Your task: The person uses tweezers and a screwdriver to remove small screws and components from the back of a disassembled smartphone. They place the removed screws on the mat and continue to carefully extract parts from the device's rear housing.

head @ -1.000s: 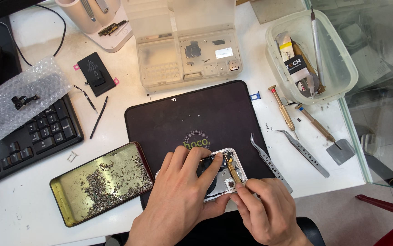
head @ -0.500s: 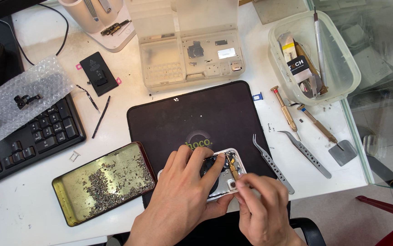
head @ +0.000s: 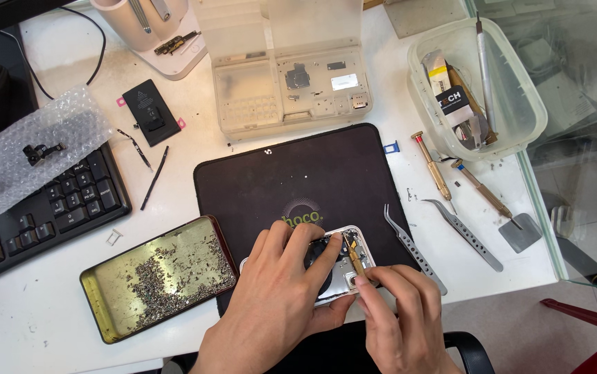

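1. The opened phone (head: pixel 336 266) lies at the near edge of the black mat (head: pixel 298 180), back cover already off and the insides showing. So it's well into being taken apart, though how many screws are left in is too small to tell.
2. Left hand (head: pixel 278 305) is flat over the phone, fingers spread, pinning it down.
3. Right hand (head: pixel 399 318) pinches a small screwdriver (head: pixel 354 256), tip down inside the frame.
4. Room: the tin of screws (head: pixel 160 277) sits just left of the hands, and tweezers (head: pixel 413 246) just right. The table edge is right under the wrists, and the glass edge is well off to the right.
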